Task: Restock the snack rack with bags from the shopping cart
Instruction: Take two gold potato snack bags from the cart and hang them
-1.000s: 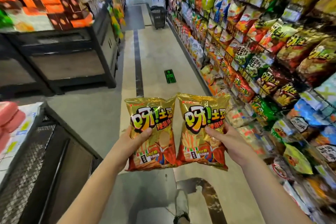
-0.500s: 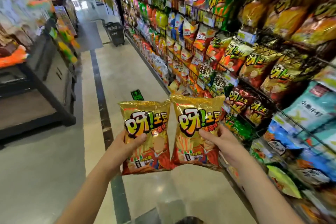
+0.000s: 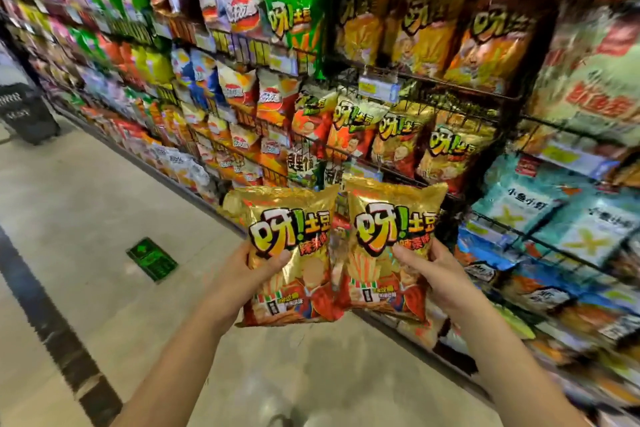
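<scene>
Two matching snack packs, upright before the snack rack (image 3: 543,45).
The left bag (image 3: 294,253) and right bag (image 3: 391,246), gold above and red below, face the camera side by side, lower edges meeting.

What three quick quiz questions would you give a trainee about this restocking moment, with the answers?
1. True or false: the left hand and the right hand each hold one gold chip bag, the left bag beside the right bag.
2. Multiple choice: where do matching gold bags already sit? A) on the snack rack, just above the held bags; B) in a cardboard box; C) on the person's forearm.
3. Fill in: the green sticker lies on the ___.
Key: 1 true; 2 A; 3 floor.
</scene>
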`<action>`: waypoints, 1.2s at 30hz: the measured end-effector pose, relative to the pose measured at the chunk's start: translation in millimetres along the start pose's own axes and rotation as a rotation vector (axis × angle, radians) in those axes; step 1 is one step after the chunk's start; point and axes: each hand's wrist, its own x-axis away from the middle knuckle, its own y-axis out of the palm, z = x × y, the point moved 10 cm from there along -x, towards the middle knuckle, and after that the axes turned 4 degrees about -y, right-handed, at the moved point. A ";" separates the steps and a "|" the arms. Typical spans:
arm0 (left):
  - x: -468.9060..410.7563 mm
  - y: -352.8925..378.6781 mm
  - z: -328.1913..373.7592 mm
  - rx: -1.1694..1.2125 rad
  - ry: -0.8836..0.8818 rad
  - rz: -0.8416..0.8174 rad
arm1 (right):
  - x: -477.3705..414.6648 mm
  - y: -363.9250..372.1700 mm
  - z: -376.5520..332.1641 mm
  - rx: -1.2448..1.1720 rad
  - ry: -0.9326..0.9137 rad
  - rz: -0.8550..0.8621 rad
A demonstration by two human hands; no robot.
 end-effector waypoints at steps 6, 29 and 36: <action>-88.9 2.2 36.6 -0.095 0.022 -0.187 | -10.7 -7.3 -22.9 0.064 -0.021 0.214; -242.5 129.4 99.3 -0.267 0.041 -0.450 | -97.0 -100.1 -38.7 0.036 -0.071 0.464; -269.4 140.2 99.3 -0.305 0.063 -0.508 | -106.0 -104.9 -44.4 0.157 -0.075 0.526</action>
